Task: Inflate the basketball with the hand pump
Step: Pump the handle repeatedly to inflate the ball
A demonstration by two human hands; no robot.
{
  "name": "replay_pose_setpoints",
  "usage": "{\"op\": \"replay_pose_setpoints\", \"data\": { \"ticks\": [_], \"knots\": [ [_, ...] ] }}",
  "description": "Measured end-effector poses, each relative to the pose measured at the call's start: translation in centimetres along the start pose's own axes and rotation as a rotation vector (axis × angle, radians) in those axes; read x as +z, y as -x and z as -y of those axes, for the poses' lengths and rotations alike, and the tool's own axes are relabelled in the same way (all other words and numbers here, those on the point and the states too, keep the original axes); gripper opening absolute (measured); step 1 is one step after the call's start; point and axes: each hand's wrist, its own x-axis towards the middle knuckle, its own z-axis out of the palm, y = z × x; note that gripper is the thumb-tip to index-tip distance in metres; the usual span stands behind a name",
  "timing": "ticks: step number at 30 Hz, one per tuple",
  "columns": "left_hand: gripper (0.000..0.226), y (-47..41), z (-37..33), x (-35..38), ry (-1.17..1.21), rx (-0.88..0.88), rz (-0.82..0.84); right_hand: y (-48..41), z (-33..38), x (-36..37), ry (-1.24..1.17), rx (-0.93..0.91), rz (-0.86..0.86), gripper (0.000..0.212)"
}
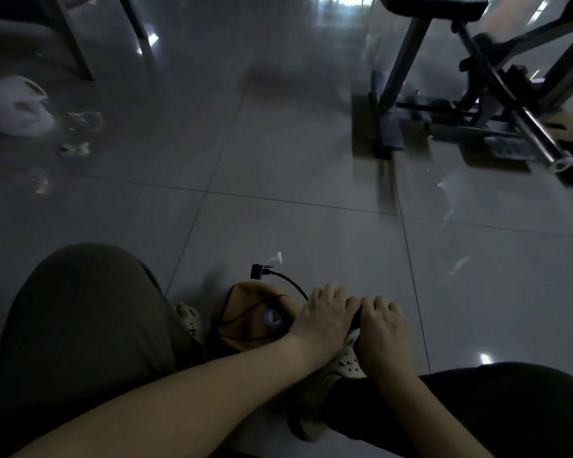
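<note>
**Both hands clamping pump handle, ball at 6 o'clock**

Person is sitting low over a grey glossy tiled floor, w/ knees in dark trousers showing at 7 and 5 o'clock. The left hand & right hand are sitting side by side at approx 6 o'clock, knuckles up, touching each other. Each grip is curling down tight round the dark pump handle, w/ only a sliver of it showing btw the fingers. The rest of the pump is hiding under the hands.

The orange-brown rubber basketball is lying on the floor just at 9 o'clock of the left hand, sitting btw the person's beige perforated clogs. A round white gauge w/ blue-red face is showing at the ball's 3 o'clock side. A thin black hose is arcing from the hands over the ball to a black end fitting at the ball's 12 o'clock. Can't tell whether that fitting is plugged into the ball.

Further off, a metal exercise bench frame is standing at 1–2 o'clock. A white plastic bag is lying at 10 o'clock, w/ crumpled scraps just beside it.
</note>
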Motion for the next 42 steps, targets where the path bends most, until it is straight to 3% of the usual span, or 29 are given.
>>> {"op": "replay_pose_setpoints", "data": {
  "ticks": [9,13,16,18,21,23,25,29,35,38,42],
  "knots": [
    [0.033,-0.4,0.5,4.0,0.000,-0.012,0.110,-1.4,-0.8,2.9,0.011,-0.105,0.231,0.022],
    [0.032,-0.9,0.4,3.7,0.049,-0.019,0.172,-1.4,-1.2,2.6,-0.015,-0.045,0.236,0.024],
    [0.032,-0.9,1.3,2.4,0.192,-0.007,0.237,-1.1,-0.7,1.4,-0.230,0.074,0.247,0.028],
    [0.029,-1.2,1.8,0.1,0.288,0.000,0.215,-1.0,-0.4,0.0,-0.333,0.141,0.156,0.034],
    [0.019,-2.5,1.7,-4.5,0.342,0.023,0.038,-0.9,-0.6,-3.0,-0.301,0.131,-0.159,0.036],
    [0.031,-3.2,1.7,-6.7,0.309,0.064,-0.079,-0.5,-1.0,-4.6,-0.308,0.066,-0.331,0.036],
    [0.041,-3.0,1.8,-7.1,0.310,0.117,-0.130,0.0,-0.9,-5.1,-0.293,0.016,-0.378,0.026],
    [0.042,-1.4,1.8,-3.7,0.260,0.126,-0.054,0.3,0.1,-2.7,-0.113,0.013,-0.209,0.005],
    [0.028,-0.8,1.9,1.8,0.109,0.070,0.037,-0.5,0.6,-0.5,-0.074,0.058,0.070,0.012],
    [0.023,-0.7,1.4,3.7,0.113,0.035,0.051,-1.0,0.1,0.3,-0.059,-0.012,0.195,0.020],
    [0.024,-1.2,1.4,4.5,0.127,0.022,0.078,-1.5,-0.5,0.9,-0.096,0.017,0.223,0.017]
  ]
}}
